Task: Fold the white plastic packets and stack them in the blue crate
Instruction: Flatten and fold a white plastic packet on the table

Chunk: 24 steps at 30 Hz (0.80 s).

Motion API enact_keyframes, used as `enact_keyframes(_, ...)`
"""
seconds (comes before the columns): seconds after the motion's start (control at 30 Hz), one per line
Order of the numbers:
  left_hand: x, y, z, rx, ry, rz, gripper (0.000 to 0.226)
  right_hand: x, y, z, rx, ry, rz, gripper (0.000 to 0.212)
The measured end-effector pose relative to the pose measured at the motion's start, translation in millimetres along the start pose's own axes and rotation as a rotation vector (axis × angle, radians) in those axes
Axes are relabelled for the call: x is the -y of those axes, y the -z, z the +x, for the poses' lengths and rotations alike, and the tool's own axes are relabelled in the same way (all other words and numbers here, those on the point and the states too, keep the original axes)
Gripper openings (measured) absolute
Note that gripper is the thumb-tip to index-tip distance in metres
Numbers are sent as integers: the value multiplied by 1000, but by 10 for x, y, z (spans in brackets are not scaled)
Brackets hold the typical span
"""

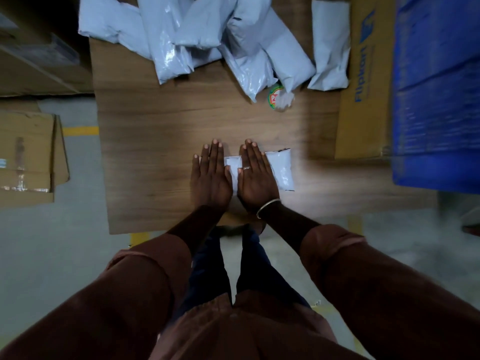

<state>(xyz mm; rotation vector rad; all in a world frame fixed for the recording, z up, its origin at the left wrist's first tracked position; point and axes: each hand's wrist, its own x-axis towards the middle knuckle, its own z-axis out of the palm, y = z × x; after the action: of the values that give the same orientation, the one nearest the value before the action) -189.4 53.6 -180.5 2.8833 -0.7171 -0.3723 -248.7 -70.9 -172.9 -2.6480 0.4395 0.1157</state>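
A small folded white plastic packet lies on the wooden table near its front edge. Both my hands press flat on it, side by side, fingers straight and pointing away from me. My left hand covers its left end and my right hand, with a ring and a bangle, covers its middle. The packet's right end shows past my right hand. A heap of several unfolded white packets lies across the far side of the table. The blue crate stands at the right, blurred.
A flat cardboard box with blue print lies between the table and the crate. A small round green and red object sits by the heap. More cardboard boxes stand on the floor at the left.
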Motion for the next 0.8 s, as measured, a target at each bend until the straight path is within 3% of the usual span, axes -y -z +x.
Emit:
enact_keyframes(0.1, -106, 129, -5, -3, 0, 28, 67, -46, 151, -35, -24, 36, 13, 58)
enact_keyframes(0.23, -252, 131, 60, -44, -20, -31, 56, -237, 320, -63, -76, -18, -44, 59)
enact_keyframes(0.4, -216, -9, 44, -80, -6, -86, 53, -464, 210, -70, -36, -26, -39, 58)
enact_keyframes(0.8, -234, -92, 76, -163, -9, -147, 55, -576, 26, -10, -125, 7, -35, 56)
